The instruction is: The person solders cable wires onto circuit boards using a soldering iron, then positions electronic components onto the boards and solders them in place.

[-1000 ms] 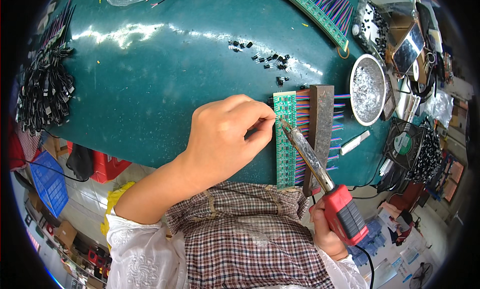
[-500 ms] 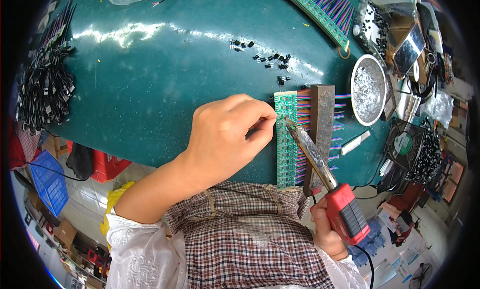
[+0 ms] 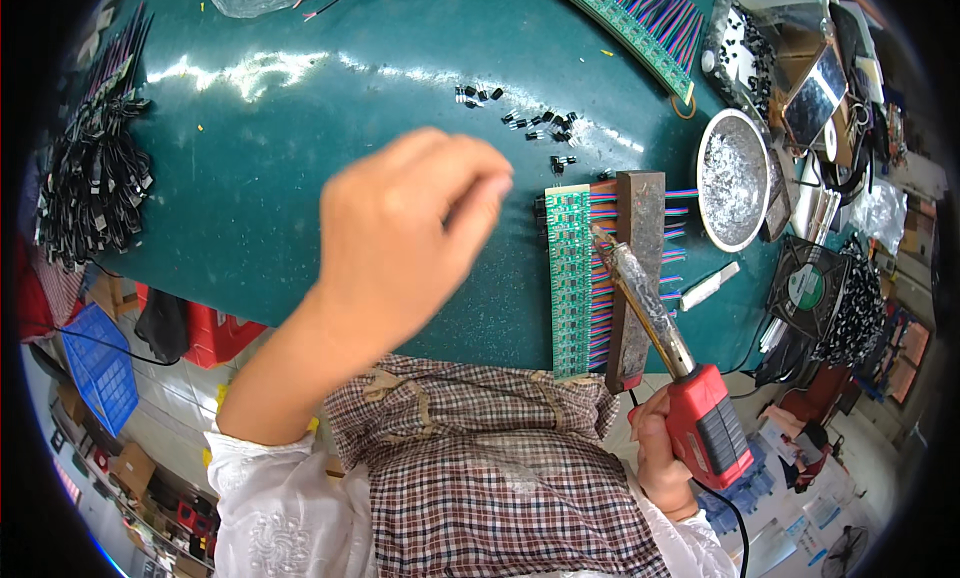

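Note:
My right hand (image 3: 660, 453) is closed round the red and black handle of a soldering iron (image 3: 710, 428). The iron's tip is close to the right edge of a long green circuit board (image 3: 570, 288), near its upper part. Several coloured wires run from the board under a dark metal bar (image 3: 637, 278) that lies across them. At the board's upper left edge, small black parts stick out. My left hand (image 3: 400, 233) hovers over the table left of the board, touching nothing I can see. Its fingers are curled and smeared by motion, so whether anything is between them is hidden.
Loose black three-legged components (image 3: 545, 126) lie beyond the board. At the right stand a metal bowl (image 3: 705, 183) with silvery bits and a small fan (image 3: 808, 288). Another wired board strip (image 3: 640, 43) lies at the far right, a black cable bundle (image 3: 95, 178) at the left.
My left hand has left the board and moved left and away from me. The soldering iron's tip has shifted slightly right, from the board's face to its edge.

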`<action>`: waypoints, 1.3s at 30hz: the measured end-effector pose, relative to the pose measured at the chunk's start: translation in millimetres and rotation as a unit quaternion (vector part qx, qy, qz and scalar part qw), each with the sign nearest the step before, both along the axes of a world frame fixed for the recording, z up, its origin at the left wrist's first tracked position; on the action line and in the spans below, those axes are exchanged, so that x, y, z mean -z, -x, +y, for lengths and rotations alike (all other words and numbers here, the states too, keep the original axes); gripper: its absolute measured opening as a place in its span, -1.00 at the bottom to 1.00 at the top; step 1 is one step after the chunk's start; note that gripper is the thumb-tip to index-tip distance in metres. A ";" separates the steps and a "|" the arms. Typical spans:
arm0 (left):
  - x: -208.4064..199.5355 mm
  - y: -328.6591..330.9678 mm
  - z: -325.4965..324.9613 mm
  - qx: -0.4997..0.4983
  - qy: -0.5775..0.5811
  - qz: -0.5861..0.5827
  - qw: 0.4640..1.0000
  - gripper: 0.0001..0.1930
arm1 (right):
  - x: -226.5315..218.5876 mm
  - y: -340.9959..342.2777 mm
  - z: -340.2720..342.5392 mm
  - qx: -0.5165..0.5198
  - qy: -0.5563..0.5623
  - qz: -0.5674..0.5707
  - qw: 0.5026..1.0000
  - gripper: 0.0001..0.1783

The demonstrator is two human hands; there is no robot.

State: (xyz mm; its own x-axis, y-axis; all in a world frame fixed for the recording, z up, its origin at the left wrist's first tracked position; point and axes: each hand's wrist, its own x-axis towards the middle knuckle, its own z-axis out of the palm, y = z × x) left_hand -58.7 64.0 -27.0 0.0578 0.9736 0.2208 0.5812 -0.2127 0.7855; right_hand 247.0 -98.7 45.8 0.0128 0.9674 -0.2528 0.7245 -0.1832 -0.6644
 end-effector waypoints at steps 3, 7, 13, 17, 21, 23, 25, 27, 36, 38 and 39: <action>6.9 10.5 27.7 -0.034 -0.094 0.077 0.992 -0.91 | -1.9 -1.0 0.4 -0.007 0.005 -0.003 1.000 -0.76; 12.5 13.0 47.1 -0.014 -0.127 0.155 0.980 -0.88 | -1.6 -2.5 0.0 -0.009 0.021 0.005 1.000 -0.75; 6.0 7.3 41.4 -0.022 -0.123 0.162 0.979 -0.90 | -1.6 -3.9 -3.3 0.007 0.018 -0.005 1.000 -0.75; -5.3 1.9 16.3 -0.030 -0.070 0.097 0.992 -0.91 | -2.3 -5.4 -1.0 -0.012 0.017 0.004 1.000 -0.74; -10.9 -7.6 -14.3 0.037 0.057 -0.049 0.996 -0.86 | -1.2 -3.8 -0.8 -0.023 0.019 0.026 0.999 -0.73; -6.3 -11.5 -22.0 0.074 0.047 -0.072 0.994 -0.88 | -0.6 -1.7 -2.4 -0.035 0.015 0.010 0.999 -0.71; -0.2 -18.5 -28.7 0.076 0.060 -0.089 0.991 -0.88 | -0.7 0.2 -3.4 -0.034 0.012 0.007 0.999 -0.70; 6.0 -24.5 -32.6 0.061 0.054 -0.141 0.987 -0.85 | -2.2 1.9 -2.7 -0.034 0.015 0.024 0.999 -0.69; 13.1 -27.7 -33.7 0.062 0.042 -0.126 0.989 -0.84 | -5.5 17.1 13.9 -0.119 -0.051 -0.009 0.992 -0.68; 13.2 -27.4 -33.2 0.067 0.039 -0.117 0.990 -0.85 | -4.6 20.1 16.3 -0.128 -0.054 -0.014 0.990 -0.68; 13.3 -27.4 -33.2 0.066 0.036 -0.116 0.990 -0.85 | -4.5 21.0 17.3 -0.128 -0.064 -0.015 0.990 -0.69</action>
State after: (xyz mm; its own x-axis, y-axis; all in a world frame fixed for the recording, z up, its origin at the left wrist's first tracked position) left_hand -31.3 30.8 -40.3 0.1418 0.9745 0.1738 0.3547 -0.2140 0.9102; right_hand 226.1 -81.4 50.3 -0.2306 0.9642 -0.1310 0.7566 0.0930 -0.6472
